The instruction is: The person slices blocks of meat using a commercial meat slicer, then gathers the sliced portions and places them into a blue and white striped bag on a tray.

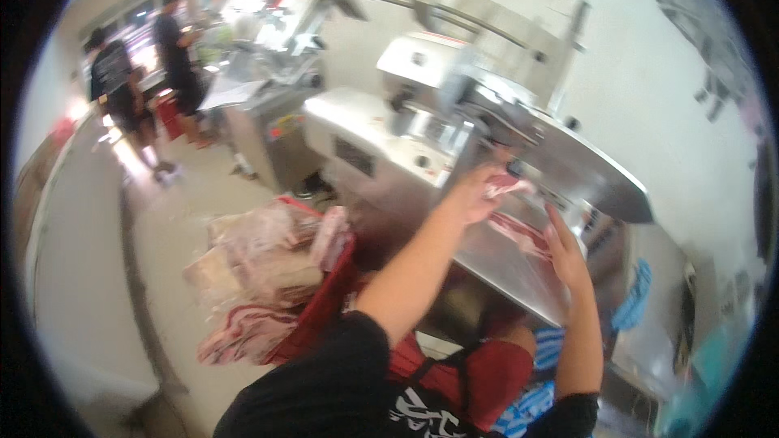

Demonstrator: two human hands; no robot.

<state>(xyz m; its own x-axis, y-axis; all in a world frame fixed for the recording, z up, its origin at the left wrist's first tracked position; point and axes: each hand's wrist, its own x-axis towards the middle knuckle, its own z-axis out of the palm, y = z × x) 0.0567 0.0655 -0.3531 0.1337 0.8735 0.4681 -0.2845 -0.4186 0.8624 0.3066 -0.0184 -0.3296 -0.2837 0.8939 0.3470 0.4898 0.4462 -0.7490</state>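
Note:
Below the blade side of a meat slicer, my left hand has its fingers on a small red-and-white piece of meat and appears to grip it; blur hides the fingertips. A long strip of sliced meat lies on the steel table between my hands. At the right end of that strip, my right hand is raised with fingers extended, apparently holding nothing. Its palm faces the meat, and I cannot tell whether it touches it.
On my left, a red basket is heaped with large slabs of meat. A second slicer stands on a steel cabinet further back. Two people stand at the far end. A blue cloth-like item hangs at right.

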